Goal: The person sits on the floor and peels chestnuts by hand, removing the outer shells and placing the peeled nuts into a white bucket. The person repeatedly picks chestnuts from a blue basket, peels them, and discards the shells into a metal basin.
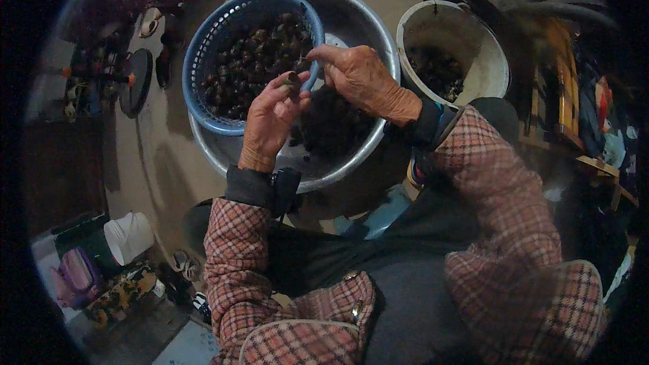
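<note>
My left hand [274,111] is over the near right rim of a blue plastic basket [188,76], palm up. A small dark snail-like piece [290,80] is pinched in its fingertips. My right hand [355,73] is closed just to the right, its thumb pointing left. A thin, pale pick-like tip [303,58] juts from that grip; the rest is hidden in the hand. Many small, dark, rounded snails [253,61] fill the basket. It rests tilted on a wide metal basin [388,45], where a dark heap [334,121] lies under my hands.
A pale bucket [489,61] with dark contents stands right of the basin. Wooden furniture [568,81] is farther right. On the left are a round dark stool-like object [137,83], a white bucket [129,237] and shoes [186,264].
</note>
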The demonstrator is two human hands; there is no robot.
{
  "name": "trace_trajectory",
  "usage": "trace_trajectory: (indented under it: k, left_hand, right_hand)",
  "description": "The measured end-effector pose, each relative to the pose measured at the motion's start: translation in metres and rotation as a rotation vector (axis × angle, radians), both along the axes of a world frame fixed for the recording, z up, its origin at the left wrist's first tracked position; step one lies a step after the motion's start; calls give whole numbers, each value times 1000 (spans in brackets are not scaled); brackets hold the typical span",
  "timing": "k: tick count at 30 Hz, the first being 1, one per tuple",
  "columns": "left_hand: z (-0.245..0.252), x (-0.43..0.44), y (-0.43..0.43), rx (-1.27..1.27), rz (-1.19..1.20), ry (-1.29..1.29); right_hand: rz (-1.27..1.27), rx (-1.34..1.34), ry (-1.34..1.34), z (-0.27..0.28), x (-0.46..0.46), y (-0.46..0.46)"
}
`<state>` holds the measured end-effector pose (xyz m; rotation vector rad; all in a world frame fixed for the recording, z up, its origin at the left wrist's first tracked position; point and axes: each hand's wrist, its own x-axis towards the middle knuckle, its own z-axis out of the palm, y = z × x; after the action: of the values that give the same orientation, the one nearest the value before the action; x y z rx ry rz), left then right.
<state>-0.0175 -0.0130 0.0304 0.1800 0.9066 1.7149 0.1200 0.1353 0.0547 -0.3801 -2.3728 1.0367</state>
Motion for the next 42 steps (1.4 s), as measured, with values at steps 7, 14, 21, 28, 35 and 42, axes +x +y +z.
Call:
trace_trajectory:
  k: [7, 14, 21, 28, 35, 42]
  left_hand:
    - [-14, -2, -13, 76, 2, -299]
    - [-21, 4, -8, 91, -59, -228]
    - [-8, 14, -6, -45, -47, -90]
    - [0, 15, -3, -157, -84, 342]
    - [-6, 4, -4, -151, -33, 379]
    - [-11, 6, -3, -59, -82, 56]
  right_hand:
    - [86, 9, -89, -4, -1, -3]
    - [116, 205, -163, -1, 0, -6]
    - [124, 205, -155, -9, -3, -4]
    - [147, 210, -80, -13, -3, -2]
    - [346, 324, -180, -8, 7, 10]
    - [165, 221, -153, -6, 6, 9]
